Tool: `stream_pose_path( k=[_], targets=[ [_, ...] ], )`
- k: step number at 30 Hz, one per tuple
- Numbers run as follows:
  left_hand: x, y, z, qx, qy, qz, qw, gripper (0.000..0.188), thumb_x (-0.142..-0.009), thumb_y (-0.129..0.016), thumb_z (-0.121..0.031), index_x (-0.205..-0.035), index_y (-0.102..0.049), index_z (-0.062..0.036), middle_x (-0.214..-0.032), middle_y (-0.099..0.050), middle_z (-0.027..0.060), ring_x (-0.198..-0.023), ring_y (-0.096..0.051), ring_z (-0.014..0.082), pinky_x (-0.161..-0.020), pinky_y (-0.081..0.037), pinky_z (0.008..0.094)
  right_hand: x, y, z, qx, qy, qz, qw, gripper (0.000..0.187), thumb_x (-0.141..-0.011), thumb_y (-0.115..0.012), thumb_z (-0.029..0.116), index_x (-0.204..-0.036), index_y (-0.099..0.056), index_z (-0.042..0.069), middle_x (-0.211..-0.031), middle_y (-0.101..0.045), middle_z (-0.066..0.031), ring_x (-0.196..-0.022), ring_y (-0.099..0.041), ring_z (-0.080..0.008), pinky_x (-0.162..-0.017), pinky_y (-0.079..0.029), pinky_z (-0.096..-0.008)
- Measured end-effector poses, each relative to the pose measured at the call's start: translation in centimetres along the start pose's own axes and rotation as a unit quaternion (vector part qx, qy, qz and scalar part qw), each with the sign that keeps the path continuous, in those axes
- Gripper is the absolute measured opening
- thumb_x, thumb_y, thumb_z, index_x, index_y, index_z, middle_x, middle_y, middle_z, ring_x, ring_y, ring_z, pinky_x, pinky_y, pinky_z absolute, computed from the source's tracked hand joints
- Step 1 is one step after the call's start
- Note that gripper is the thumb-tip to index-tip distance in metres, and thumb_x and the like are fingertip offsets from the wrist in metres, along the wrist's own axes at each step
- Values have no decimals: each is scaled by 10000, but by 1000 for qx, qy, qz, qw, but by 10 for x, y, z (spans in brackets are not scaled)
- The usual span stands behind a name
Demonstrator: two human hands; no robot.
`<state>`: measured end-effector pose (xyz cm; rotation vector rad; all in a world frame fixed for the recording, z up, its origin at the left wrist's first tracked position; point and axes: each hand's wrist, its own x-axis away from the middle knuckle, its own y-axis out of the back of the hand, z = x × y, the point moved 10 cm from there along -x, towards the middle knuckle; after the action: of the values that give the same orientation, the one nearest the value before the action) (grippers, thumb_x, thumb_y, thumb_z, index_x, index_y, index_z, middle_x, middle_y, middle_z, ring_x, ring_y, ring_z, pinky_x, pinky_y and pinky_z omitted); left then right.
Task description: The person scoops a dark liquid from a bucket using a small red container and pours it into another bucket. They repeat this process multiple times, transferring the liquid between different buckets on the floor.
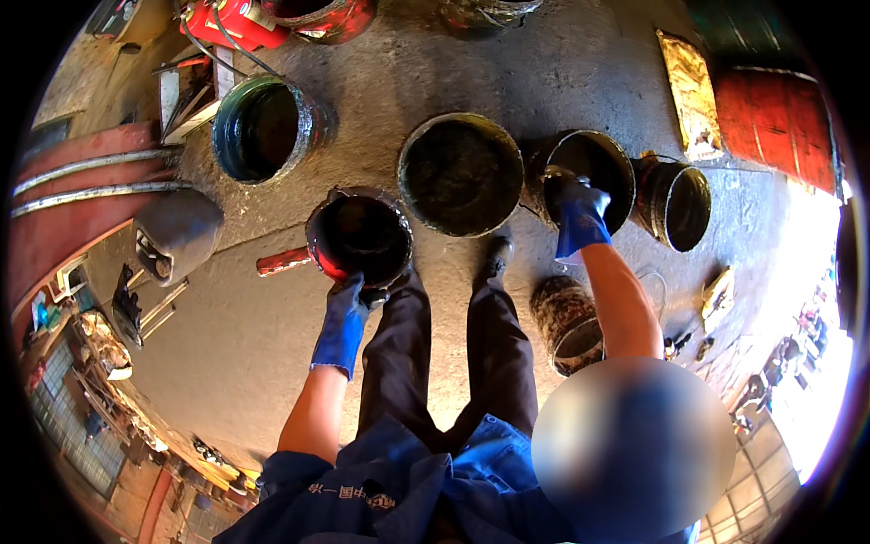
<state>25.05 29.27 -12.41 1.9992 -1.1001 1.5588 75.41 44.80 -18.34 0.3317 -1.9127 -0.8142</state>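
Observation:
My left hand [347, 301], in a blue glove, is closed on the near rim of a dark, red-stained pot [404, 238]. Dark liquid [359, 228] lies inside the pot, and a red bar-like handle [283, 261] sticks out to its left. My right hand [580, 201], also gloved in blue, reaches over the near left rim of a black bucket [623, 163]. Its fingers are closed; a tan-brown piece shows beside them, but what they hold is unclear. Between my hands stands a wide bucket [519, 181] with dark, rough-looking contents.
A bluish bucket [217, 136] stands at far left, another bucket [645, 199] at right. A crusted bucket [555, 313] tilts beside my right leg. Red fire extinguishers [237, 23] are at top left. A grey canister [181, 231], a yellow sack [689, 91] and a red drum [775, 127] sit around.

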Motion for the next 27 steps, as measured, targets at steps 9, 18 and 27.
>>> stream_pose_path(
  k=[9, 18, 27],
  targets=[
    [13, -35, 4, 1, -31, 86, 996, 360, -848, -552, -159, -1177, -463, -44, -1039, -598, 135, -841, -619, 301, -663, -521, 464, 13, 9, -14, 57, 29, -44, 997, 332, -856, -414, 264, -1075, -543, 51, -970, -636, -145, -855, -632, -292, -658, -489, -390],
    [26, -23, 10, -49, -31, 72, 996, 316, -853, -552, -158, -1113, -497, 11, -994, -605, 159, -810, -626, 280, -682, -532, 419, 44, 9, -12, 6, 48, -22, 999, 320, -817, -493, 284, -1064, -562, 94, -965, -642, -108, -856, -638, -234, -654, -508, -339],
    [-31, -84, 85, -50, 28, 148, 987, 289, -847, -536, -141, -1094, -503, 6, -951, -618, 173, -777, -631, 312, -661, -542, 443, -26, -99, -160, -498, 6, -42, 866, 251, -788, -566, 264, -773, -663, 33, -688, -614, -88, -621, -540, -182, -573, -436, -331]
  ],
)
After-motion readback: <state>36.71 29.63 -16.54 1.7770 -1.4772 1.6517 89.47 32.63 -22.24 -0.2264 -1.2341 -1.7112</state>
